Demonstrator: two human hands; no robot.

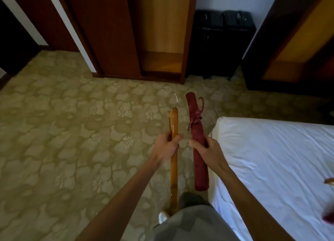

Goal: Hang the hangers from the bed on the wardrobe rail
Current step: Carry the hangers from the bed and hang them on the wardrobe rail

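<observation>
Each hand is clamped on a hanger held lengthwise toward 12 o'clock—left hand on the wooden hanger, right hand on the red padded hanger—hooks pointing at the open wardrobe ahead.

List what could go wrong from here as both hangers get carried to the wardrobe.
1. The left hand grips the wooden hanger mid-length, its metal hook leading; it could catch the wardrobe door.
2. Loose ribbons on the red padded hanger in the right hand may snag.
3. More hangers seem left on the bed.
</observation>
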